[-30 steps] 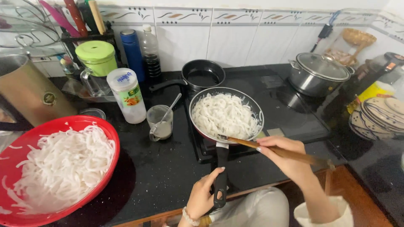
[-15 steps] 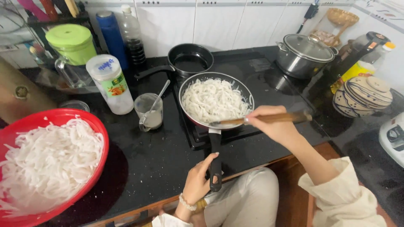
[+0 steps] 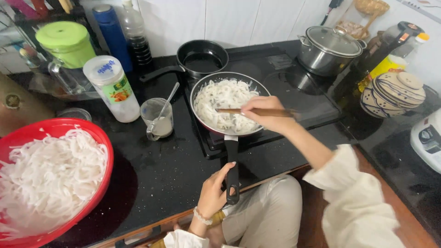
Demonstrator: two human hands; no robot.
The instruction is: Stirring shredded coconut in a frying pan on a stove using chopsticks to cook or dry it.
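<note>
A frying pan [image 3: 200, 88] full of white shredded strips [image 3: 225, 103] sits on the black cooktop. My left hand [image 3: 212, 194] grips the pan's black handle [image 3: 232, 167] near the counter's front edge. My right hand [image 3: 266, 112] holds wooden chopsticks [image 3: 234, 110] level over the pan, their tips in the strips. A white sleeve covers my right forearm.
A red bowl [image 3: 98, 138] heaped with white strips stands at the left. A glass with a spoon [image 3: 157, 119], a white canister [image 3: 112, 87], a green-lidded jug [image 3: 66, 50] and bottles stand behind. An empty black pan [image 3: 202, 57], a lidded steel pot [image 3: 328, 48] and stacked patterned bowls [image 3: 394, 94] lie further back and right.
My right hand has moved left over the pan with the chopsticks, now reaching into the strips. My left hand stays on the handle. The view has shifted slightly.
</note>
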